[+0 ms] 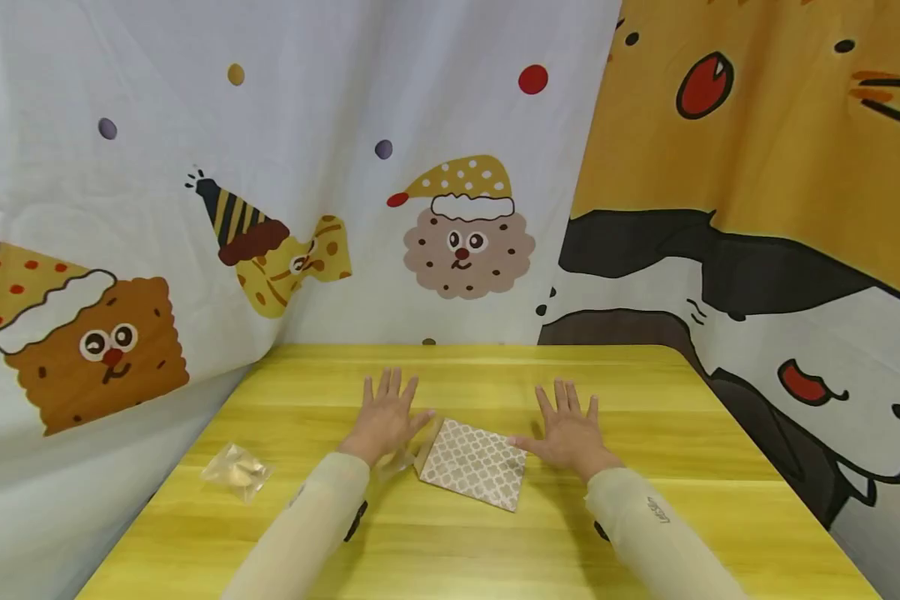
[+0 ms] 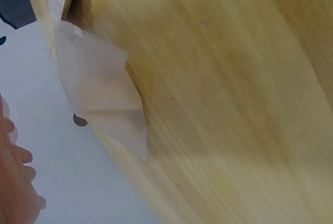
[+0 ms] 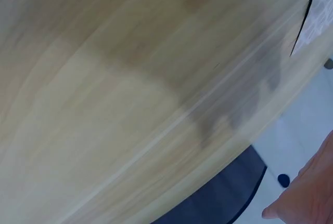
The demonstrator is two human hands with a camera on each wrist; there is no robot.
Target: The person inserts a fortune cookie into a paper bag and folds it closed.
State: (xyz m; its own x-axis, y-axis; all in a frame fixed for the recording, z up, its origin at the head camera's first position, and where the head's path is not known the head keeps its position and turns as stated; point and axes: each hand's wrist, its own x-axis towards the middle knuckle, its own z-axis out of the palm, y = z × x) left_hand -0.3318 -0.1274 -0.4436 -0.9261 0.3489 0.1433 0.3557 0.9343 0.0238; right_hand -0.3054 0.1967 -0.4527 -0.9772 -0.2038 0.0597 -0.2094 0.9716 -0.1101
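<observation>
A flat beige box-like piece with a white lattice pattern [image 1: 474,463] lies tilted on the table between my hands. At its left end a plain tan edge or flap shows. My left hand [image 1: 384,418], fingers spread, is to its left and holds nothing. Partly hidden below that hand is a translucent packet [image 2: 99,86], whose serrated edge is seen in the left wrist view. With fingers also spread, my right hand [image 1: 570,433] is at the patterned piece's right side. Its thumb overlaps the piece's upper right corner; whether they touch I cannot tell.
A clear plastic bag [image 1: 237,472] with small pale pieces inside lies toward the left edge of the yellow wood-grain table [image 1: 615,542]. Behind the table and along its sides hangs a cloth [image 1: 330,100] printed with cartoon figures.
</observation>
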